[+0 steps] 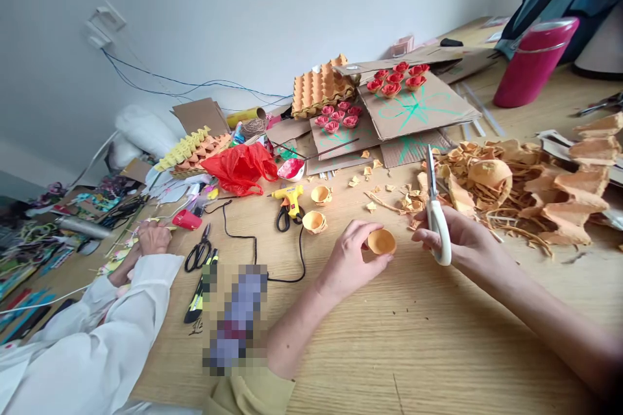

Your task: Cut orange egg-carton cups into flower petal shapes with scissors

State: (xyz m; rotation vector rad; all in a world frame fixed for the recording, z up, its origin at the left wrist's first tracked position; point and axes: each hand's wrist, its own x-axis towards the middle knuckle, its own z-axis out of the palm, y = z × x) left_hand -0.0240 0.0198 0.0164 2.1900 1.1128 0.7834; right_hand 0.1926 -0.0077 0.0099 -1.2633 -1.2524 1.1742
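Between the thumb and fingers of my left hand (351, 254) is a small orange cardboard cup (382, 242), its opening facing up. My right hand (455, 237) grips white-handled scissors (440, 230), whose blades point up, a little to the right of the cup. Two more orange cups, one (321, 195) behind the other (314, 222), stand to the left, beyond my left hand. Orange cardboard scraps (457, 175) are heaped behind and to the right of my right hand.
A person's hands (154, 238) work at the left. Nearby lie a yellow glue gun (291, 200), black scissors (198, 253) and a red bag (243, 167). Cardboard sheets (413, 110) bear red paper flowers. A pink bottle (535, 61) stands at the back right.
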